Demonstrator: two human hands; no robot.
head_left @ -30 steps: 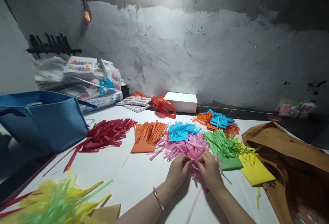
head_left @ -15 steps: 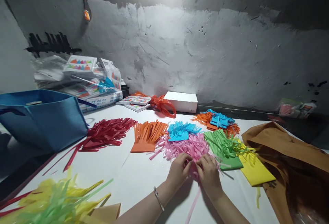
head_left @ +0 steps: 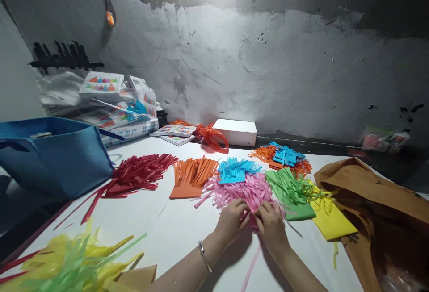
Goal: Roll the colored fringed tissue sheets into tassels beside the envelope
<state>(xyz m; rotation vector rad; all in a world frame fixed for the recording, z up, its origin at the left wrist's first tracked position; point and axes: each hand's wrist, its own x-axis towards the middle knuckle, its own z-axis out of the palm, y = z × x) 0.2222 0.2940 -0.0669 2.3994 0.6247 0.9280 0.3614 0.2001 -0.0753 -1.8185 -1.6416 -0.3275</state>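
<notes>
Both my hands work close together at the near edge of a pile of pink fringed tissue paper (head_left: 243, 191). My left hand (head_left: 233, 218) has its thumb and fingers pinched on the pink paper, and a silver bracelet circles that wrist. My right hand (head_left: 271, 223) pinches the same paper just beside it. The fingertips almost meet, and the exact bit of paper between them is partly hidden. Blue fringed paper (head_left: 234, 173) lies on top of the pink at the back. Green fringed paper (head_left: 296, 205) lies to the right of my right hand.
Orange fringed paper (head_left: 191, 182) and dark red fringed paper (head_left: 137, 175) lie to the left, yellow fringed paper (head_left: 335, 220) to the right. A blue fabric bin (head_left: 73, 158) stands at left, brown paper (head_left: 365, 176) at right. A white box (head_left: 235, 132) sits by the wall.
The whole view has shifted very slightly. My hands stay on the pink paper with only small finger movements.
</notes>
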